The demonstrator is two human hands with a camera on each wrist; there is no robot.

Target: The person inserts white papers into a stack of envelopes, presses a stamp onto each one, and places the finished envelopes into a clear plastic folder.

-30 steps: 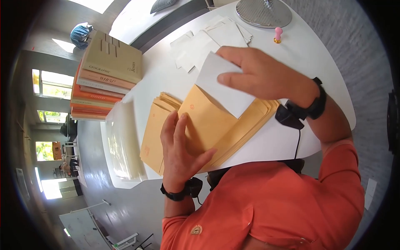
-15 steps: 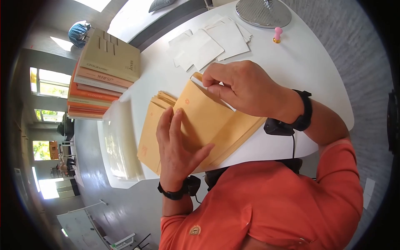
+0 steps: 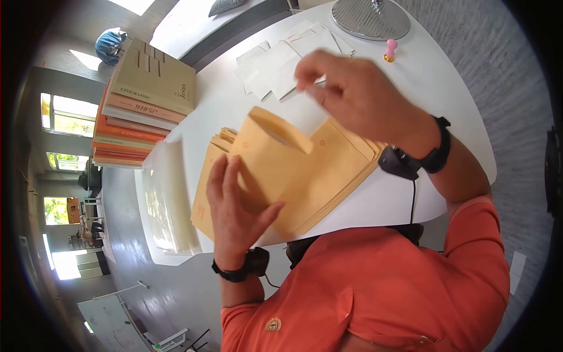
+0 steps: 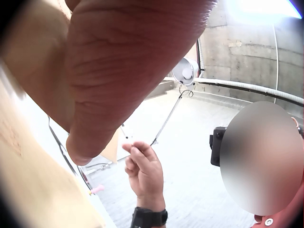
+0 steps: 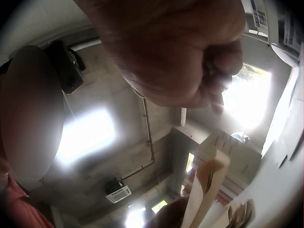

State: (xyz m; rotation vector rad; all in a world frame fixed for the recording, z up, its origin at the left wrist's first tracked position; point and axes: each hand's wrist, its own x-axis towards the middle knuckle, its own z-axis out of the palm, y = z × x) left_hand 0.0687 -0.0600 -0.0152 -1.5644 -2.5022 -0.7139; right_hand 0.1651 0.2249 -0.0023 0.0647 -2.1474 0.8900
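Observation:
A tan kraft envelope (image 3: 272, 167) lies tilted across the stack of envelopes (image 3: 343, 155), its mouth gaping toward the far side of the table with a pale edge inside. My left hand (image 3: 237, 208) rests on its left lower part, fingers extended and thumb spread across the front. In the left wrist view that thumb (image 4: 109, 85) reaches across large and close. My right hand (image 3: 369, 100) hovers beyond the mouth, fingers loosely bent and nothing visible in them. The right wrist view shows those curled fingers (image 5: 223, 71) above the gaping envelope (image 5: 202, 190).
White paper sheets (image 3: 275, 70) lie spread at the table's far side. Another envelope pile (image 3: 202, 202) sits left of my left hand, beside a clear plastic sheet (image 3: 167, 199). Stacked books (image 3: 143, 105) stand far left. A pink-handled stamp (image 3: 391, 50) stands near a round metal base (image 3: 369, 20).
My right hand pushed a white sheet down into the envelope, let go and lifted toward the far sheets. My left hand and the envelope have shifted left, and the mouth now gapes wider.

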